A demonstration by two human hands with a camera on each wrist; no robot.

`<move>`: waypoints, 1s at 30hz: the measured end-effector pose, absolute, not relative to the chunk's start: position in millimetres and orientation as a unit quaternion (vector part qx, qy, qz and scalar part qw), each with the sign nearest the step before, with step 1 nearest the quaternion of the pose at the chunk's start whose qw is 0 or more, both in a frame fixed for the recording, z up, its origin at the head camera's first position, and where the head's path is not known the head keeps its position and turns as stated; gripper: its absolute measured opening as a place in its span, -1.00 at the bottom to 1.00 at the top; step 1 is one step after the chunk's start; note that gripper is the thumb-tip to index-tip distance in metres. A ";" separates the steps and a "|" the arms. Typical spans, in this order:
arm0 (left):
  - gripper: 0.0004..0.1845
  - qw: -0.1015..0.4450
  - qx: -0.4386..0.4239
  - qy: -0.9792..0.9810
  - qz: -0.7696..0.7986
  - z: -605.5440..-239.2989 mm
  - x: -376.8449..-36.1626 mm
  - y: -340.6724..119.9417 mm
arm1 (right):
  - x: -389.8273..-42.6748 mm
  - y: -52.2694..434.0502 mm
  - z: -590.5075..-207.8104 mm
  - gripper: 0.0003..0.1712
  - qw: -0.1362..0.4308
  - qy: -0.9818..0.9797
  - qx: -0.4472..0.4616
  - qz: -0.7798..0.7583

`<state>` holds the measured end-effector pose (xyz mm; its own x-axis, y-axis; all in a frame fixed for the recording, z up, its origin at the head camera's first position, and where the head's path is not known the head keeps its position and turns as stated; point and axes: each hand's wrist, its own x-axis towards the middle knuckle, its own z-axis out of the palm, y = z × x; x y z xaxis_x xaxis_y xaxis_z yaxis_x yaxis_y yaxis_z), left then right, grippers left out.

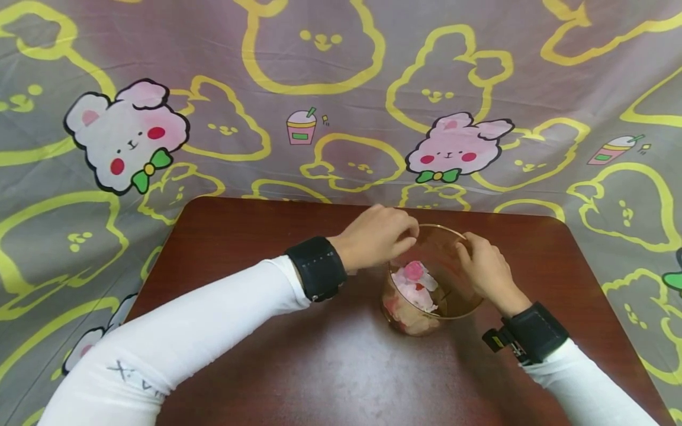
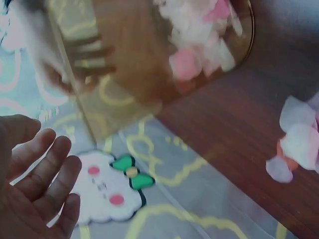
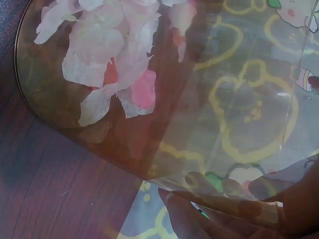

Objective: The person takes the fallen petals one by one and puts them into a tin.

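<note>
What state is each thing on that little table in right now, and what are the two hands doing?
Glass cup: upright on the table, open at the top, held at the rim.
Petals: pink and white, heaped loose at the cup's bottom.
Left hand: fingers at the cup's rim; grip unclear.
Right hand: fingers curled round the cup's rim and wall.
Table: brown and level.

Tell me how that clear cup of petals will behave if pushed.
The clear cup looks thin-walled and light, so it would probably slide or tip. The petals inside look loose and could spill. The right hand steadies its rim.
</note>
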<state>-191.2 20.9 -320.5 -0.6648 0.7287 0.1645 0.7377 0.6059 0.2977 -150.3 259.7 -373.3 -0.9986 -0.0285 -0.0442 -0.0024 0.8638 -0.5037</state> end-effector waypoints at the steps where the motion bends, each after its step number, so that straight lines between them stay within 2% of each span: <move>1: -0.84 0.009 -0.399 -0.899 -0.182 -319.0 -194.0 16.7 | -150.2 259.7 -373.2 -0.66 0.025 0.965 -0.007 -0.261; 7: -0.78 -0.018 -0.329 -0.919 -0.218 -321.5 -208.3 -9.2 | -149.0 260.8 -373.4 -0.66 0.027 0.965 -0.008 -0.262; 14: -0.77 -0.045 -0.271 -0.939 -0.208 -353.1 -219.1 -39.0 | -149.5 262.0 -374.5 -0.65 0.030 0.965 -0.006 -0.261; 22: -0.66 -0.063 -0.231 -0.948 -0.212 -395.2 -222.8 -63.1 | -149.9 261.5 -374.2 -0.66 0.028 0.966 -0.004 -0.256; 30: -0.74 -0.071 -0.235 -0.950 -0.192 -431.4 -221.0 -71.6 | -151.2 259.4 -373.8 -0.67 0.024 0.965 -0.004 -0.260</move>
